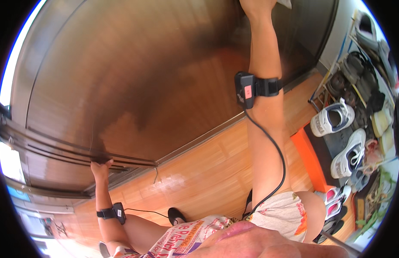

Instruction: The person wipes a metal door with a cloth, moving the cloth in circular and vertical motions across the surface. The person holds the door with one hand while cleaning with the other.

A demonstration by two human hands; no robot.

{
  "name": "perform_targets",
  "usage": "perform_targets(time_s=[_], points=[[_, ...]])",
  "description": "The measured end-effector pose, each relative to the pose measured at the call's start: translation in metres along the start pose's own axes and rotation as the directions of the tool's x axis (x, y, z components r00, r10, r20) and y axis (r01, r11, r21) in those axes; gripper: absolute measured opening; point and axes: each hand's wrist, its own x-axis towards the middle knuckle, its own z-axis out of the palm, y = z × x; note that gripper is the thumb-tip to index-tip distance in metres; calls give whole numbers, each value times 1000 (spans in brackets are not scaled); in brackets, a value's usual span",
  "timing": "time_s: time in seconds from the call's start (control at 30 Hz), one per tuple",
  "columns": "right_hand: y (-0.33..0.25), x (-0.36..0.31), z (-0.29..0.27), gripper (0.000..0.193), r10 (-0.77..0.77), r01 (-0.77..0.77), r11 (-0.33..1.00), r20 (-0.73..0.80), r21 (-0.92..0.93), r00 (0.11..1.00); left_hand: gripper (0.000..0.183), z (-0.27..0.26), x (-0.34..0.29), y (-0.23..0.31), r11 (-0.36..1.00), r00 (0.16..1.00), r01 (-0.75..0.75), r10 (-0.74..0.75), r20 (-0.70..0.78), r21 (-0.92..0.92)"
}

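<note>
A large brown metal door (pixel 178 86) with a glossy surface fills the upper left. My right arm reaches far up across it, and my right hand (pixel 257 6) is at the top edge of the picture, its fingers cut off. A white cloth-like piece (pixel 284 3) sticks out beside that hand, against the door, and seems to be held in it. Lower left, my left hand (pixel 101 167) grips the door's edge (pixel 130 162), thumb on the near side. Its other fingers are mostly hidden.
To the right stands a shoe rack (pixel 337 60) packed with shoes. White sneakers (pixel 333 118) rest on an orange box (pixel 309 159) beside it. Plants (pixel 382 202) are at the lower right. Wood-look floor (pixel 208 159) runs below the door. Cabled black bands (pixel 259 88) circle both forearms.
</note>
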Motion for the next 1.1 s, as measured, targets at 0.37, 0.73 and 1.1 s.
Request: perform_targets(time_s=[0.37, 0.73, 1.1], points=[[-194, -223, -124, 38, -569, 168, 753, 502, 636, 652, 39, 5, 0, 3, 999, 998, 52, -53, -18, -14], [-115, -72, -32, 37, 41, -63, 969, 93, 240, 995, 60, 29, -18, -3, 875, 940, -124, 255, -226, 468], [-275, -196, -112, 16, -113, -155, 759, 363, 633, 925, 54, 59, -34, 55, 940, 981, 88, -24, -192, 330]])
